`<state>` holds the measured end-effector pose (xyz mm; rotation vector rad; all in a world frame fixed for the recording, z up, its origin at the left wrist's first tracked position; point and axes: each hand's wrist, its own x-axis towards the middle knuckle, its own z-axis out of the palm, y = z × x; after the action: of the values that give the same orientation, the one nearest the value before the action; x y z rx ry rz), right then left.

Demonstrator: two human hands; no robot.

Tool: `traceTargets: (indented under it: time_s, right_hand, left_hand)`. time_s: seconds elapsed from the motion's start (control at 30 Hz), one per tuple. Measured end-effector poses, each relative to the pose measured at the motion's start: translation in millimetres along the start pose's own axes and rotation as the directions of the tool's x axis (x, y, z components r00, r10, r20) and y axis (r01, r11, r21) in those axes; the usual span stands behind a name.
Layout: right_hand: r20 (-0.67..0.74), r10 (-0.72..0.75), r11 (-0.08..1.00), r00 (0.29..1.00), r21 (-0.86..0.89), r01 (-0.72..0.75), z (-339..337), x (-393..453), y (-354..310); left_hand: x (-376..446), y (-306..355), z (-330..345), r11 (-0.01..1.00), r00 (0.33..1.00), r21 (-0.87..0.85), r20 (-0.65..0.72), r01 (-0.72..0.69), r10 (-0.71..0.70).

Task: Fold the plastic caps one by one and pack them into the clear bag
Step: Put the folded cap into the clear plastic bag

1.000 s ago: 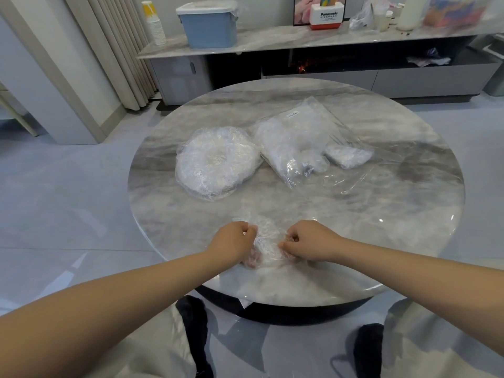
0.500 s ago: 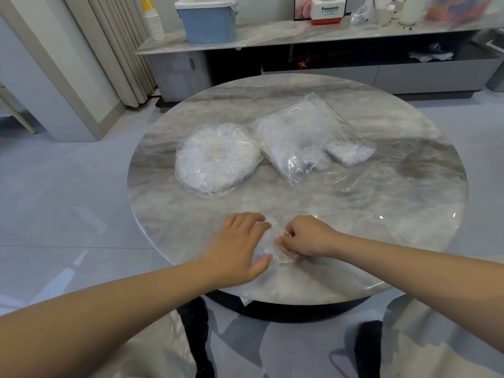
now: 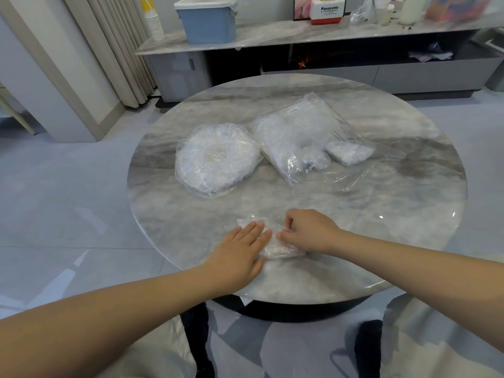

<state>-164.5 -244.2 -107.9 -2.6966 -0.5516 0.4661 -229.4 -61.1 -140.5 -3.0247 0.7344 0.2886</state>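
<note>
A crumpled clear plastic cap [image 3: 275, 248] lies near the front edge of the round marble table [image 3: 409, 214]. My left hand [image 3: 240, 252] lies flat on the cap's left part, fingers straight, pressing it down. My right hand [image 3: 308, 230] pinches the cap's right edge with curled fingers and thumb. Farther back, a round stack of plastic caps [image 3: 215, 159] sits left of centre. The clear bag [image 3: 300, 137] lies beside it to the right, holding several folded caps. A small folded cap [image 3: 349, 152] rests by the bag's open right side.
Behind the table runs a low cabinet [image 3: 327, 34] with a blue lidded box [image 3: 207, 20], paper cups [image 3: 152, 20] and bottles. Curtains [image 3: 114, 45] hang at the back left. My knees and dark shoes [image 3: 368, 345] show below the table's front edge.
My left hand has opened from a fist and now lies flat on the cap. My right hand keeps its pinch on the cap's right side. The cap looks flatter.
</note>
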Motion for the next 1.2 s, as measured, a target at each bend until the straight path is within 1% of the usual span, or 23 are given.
traceTargets:
  time_s: [0.03,0.07,0.1,0.13,0.17,0.23,0.3,0.37,0.47,0.57,0.67,0.8,0.83,0.87,0.9,0.93,0.97,1.0,1.03,1.07,1.13,1.17,1.2]
  right_hand:
    - [-0.130,-0.104,0.993,0.986,-0.075,0.095,1,-2,2]
    - [-0.222,-0.251,0.966,0.942,-0.126,0.227,2,-3,3]
    - [-0.237,-0.370,0.928,0.898,-0.133,0.347,2,-3,4]
    - [-0.199,-0.445,0.895,0.873,-0.120,0.429,1,-4,3]
    - [-0.135,-0.481,0.876,0.866,-0.113,0.469,0,-6,2]
    - [-0.002,-0.506,0.851,0.862,-0.162,0.499,1,-6,2]
    - [0.049,-0.493,0.847,0.868,-0.200,0.492,4,-6,4]
    - [0.026,-0.432,0.884,0.902,-0.187,0.429,2,-5,5]
    - [-0.038,-0.268,0.963,0.963,-0.009,0.268,-3,-3,2]
    - [0.023,-0.153,0.981,0.988,0.121,0.149,-2,-1,0]
    - [0.068,-0.061,0.985,0.996,0.162,0.050,5,0,1]
    - [0.041,0.005,0.982,0.999,0.188,-0.013,8,2,-2]
    - [0.038,0.020,0.982,0.999,0.190,-0.026,9,2,-3]
    - [0.039,0.036,0.981,0.999,0.189,-0.042,9,3,-4]
    - [0.037,0.053,0.980,0.998,0.192,-0.059,9,4,-5]
    - [0.032,0.068,0.977,0.997,0.200,-0.073,10,5,-4]
    - [0.021,0.083,0.975,0.996,0.206,-0.086,10,6,-3]
    - [0.008,0.093,0.975,0.996,0.203,-0.093,10,6,-2]
    - [-0.012,0.097,0.978,0.995,0.187,-0.094,10,5,-2]
    - [-0.032,0.101,0.983,0.994,0.157,-0.095,10,4,0]
    - [-0.082,0.085,0.994,0.993,0.080,-0.079,10,1,-1]
    - [-0.136,0.025,1.000,0.990,0.022,-0.022,9,0,-1]
    - [-0.219,-0.100,0.994,0.971,-0.065,0.087,11,0,-1]
  left_hand:
    - [1,-3,2,0.999,1.000,-0.042,-0.008,-0.010,0.010]
    - [3,-5,2,0.996,1.000,-0.082,-0.023,-0.023,0.021]
    - [3,-7,2,0.991,0.999,-0.130,-0.040,-0.031,0.026]
    - [3,-8,2,0.983,0.999,-0.178,-0.048,-0.034,0.026]
    - [3,-9,3,0.974,0.998,-0.225,-0.052,-0.036,0.025]
    - [4,-11,4,0.947,0.998,-0.321,-0.066,-0.030,0.009]
    - [3,-12,2,0.906,0.997,-0.422,-0.083,-0.026,-0.009]
    - [1,-10,-2,0.861,0.994,-0.507,-0.108,-0.030,-0.029]
    - [-2,-6,-5,0.797,0.976,-0.603,-0.151,0.034,-0.156]
    - [-1,1,-9,0.713,0.942,-0.689,-0.138,0.130,-0.305]
    - [5,4,-13,0.665,0.927,-0.720,-0.085,0.197,-0.366]
    - [10,1,-17,0.678,0.902,-0.694,-0.095,0.242,-0.420]
    - [9,1,-17,0.693,0.902,-0.677,-0.100,0.248,-0.420]
    - [8,0,-17,0.738,0.906,-0.638,-0.147,0.219,-0.396]
    - [6,0,-17,0.827,0.908,-0.541,-0.252,0.155,-0.335]
    - [4,-1,-16,0.919,0.908,-0.389,-0.355,0.071,-0.220]
    - [3,-1,-16,0.976,0.910,-0.216,-0.407,-0.014,-0.077]
    - [2,-2,-13,0.993,0.919,-0.072,-0.390,-0.092,0.057]
    - [1,-1,-9,0.990,0.932,0.024,-0.333,-0.139,0.139]
    - [-1,0,-5,0.986,0.946,0.080,-0.278,-0.149,0.165]
    - [-8,1,6,0.988,0.978,0.110,-0.162,-0.113,0.130]
    - [-12,2,10,0.990,0.987,0.098,-0.120,-0.099,0.110]
    - [-16,1,13,0.994,0.992,0.068,-0.080,-0.090,0.096]
